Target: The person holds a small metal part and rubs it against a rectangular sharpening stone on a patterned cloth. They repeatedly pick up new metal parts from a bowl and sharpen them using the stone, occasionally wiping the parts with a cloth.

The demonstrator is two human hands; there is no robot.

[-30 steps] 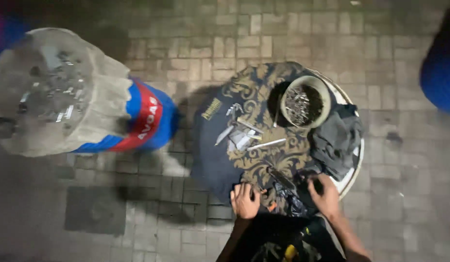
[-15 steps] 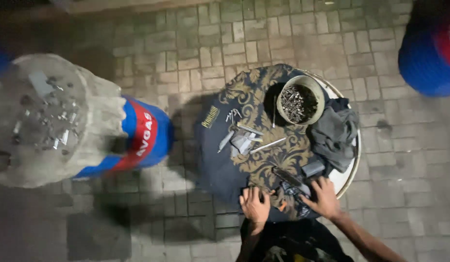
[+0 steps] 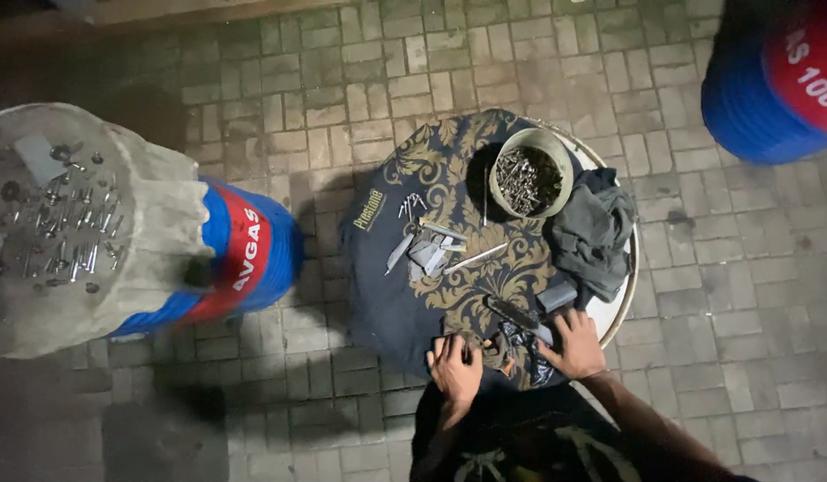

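— Well, where are the hands?
— Both rest at the near edge of the patterned cloth (image 3: 449,295). The left hand (image 3: 455,369) has its fingers curled together over small dark parts (image 3: 511,344); the right hand (image 3: 574,344) lies with fingers spread beside them.
— Advice?
— I'd keep those parts on the cloth so nothing rolls off.
— Containers?
— A round bowl (image 3: 531,175) holds a heap of metal screws (image 3: 526,180), beside a grey rag (image 3: 596,232).

Round table (image 3: 620,308) w/ patterned cloth (image 3: 431,161) over it. On cloth: bowl of screws (image 3: 530,173) at far side, rag (image 3: 594,234) to its right, metal tools (image 3: 428,248) mid-left. Both hands, left hand (image 3: 455,368) & right hand (image 3: 573,344), rest at near edge. Cloth-covered drum (image 3: 119,232) w/ bolts on top stands well left.
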